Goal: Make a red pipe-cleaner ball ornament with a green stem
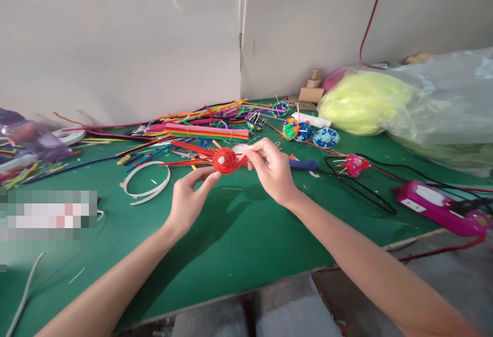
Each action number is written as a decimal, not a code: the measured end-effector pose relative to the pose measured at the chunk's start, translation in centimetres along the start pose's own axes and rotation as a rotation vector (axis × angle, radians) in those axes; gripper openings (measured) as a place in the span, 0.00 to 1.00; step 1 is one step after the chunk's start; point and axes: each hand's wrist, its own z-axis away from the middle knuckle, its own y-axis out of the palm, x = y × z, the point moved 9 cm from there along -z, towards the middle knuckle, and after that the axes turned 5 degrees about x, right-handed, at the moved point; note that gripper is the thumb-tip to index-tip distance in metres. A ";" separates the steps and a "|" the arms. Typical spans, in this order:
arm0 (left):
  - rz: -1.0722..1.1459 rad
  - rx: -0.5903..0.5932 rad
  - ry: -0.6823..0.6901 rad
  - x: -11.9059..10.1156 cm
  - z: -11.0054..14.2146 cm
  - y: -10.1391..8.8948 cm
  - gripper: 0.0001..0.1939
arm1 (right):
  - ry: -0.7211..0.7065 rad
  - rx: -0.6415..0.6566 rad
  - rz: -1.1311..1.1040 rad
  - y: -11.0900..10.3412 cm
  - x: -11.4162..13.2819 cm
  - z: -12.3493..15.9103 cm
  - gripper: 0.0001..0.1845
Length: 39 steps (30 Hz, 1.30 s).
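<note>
A red coiled disc [224, 161], which looks wound from fuzzy pipe cleaner, is held up over the table with a pale spot at its middle. My left hand [188, 195] pinches its lower left edge between thumb and fingers. To the right, my right hand [271, 171] is closed in a pinch on a red strand [242, 160] that runs off the disc. Behind the disc lie loose red pipe cleaners [192, 148]. A pale round piece [239, 148] shows partly behind my right fingers.
Bundled coloured pipe cleaners [208, 131] lie at the back. Several decorated pieces, including a blue dome [326, 137] and a red spiked one [356, 165], stand right. A white strip loop [146, 193], purple power strip [435, 206], cables and plastic bags [365, 100] surround the green table [246, 244].
</note>
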 end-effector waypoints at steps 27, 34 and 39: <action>0.562 0.171 -0.163 2.1 -0.4 1.9 0.13 | -0.046 0.006 -0.021 0.5 0.3 0.2 0.08; 0.543 0.153 -0.093 1.4 -0.5 1.6 0.13 | 0.014 0.038 -0.122 0.7 -0.3 0.0 0.09; 0.533 0.147 -0.040 1.2 -0.7 1.1 0.11 | 0.130 0.151 -0.212 1.3 -0.8 -0.3 0.09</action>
